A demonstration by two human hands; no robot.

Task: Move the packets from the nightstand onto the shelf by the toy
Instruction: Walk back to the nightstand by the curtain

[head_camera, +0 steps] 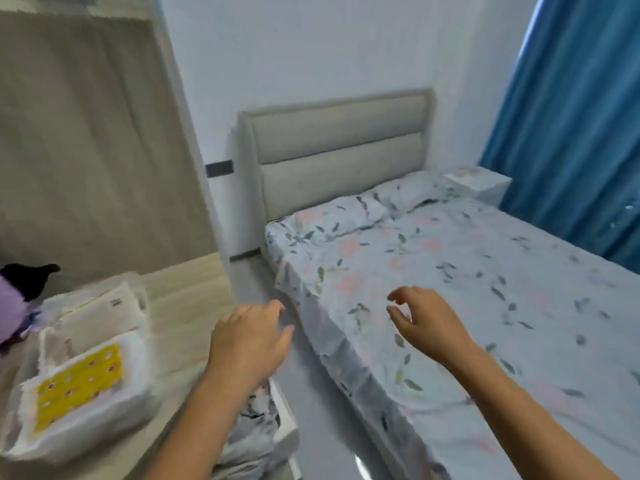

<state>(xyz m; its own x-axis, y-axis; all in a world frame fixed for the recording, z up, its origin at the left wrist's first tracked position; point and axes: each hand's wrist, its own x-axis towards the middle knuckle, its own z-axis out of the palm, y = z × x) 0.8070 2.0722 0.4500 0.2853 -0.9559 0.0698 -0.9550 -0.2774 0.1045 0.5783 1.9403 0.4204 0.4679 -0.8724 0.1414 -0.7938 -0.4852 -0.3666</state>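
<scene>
You are standing in a home bedroom. A bed [450, 289] fills the right half of your view, made up with a pale floral sheet [485, 271] and two matching pillows [363, 209] against a grey padded headboard [339, 147]. A small white nightstand [479, 183] sits at the bed's far corner, just beside a long blue curtain [581, 116]. To your left, a light wood shelf [187, 292] carries soft plastic-wrapped packets [90, 382], with a purple and black plush toy [17, 299] at its left edge. The walls are plain white.
</scene>
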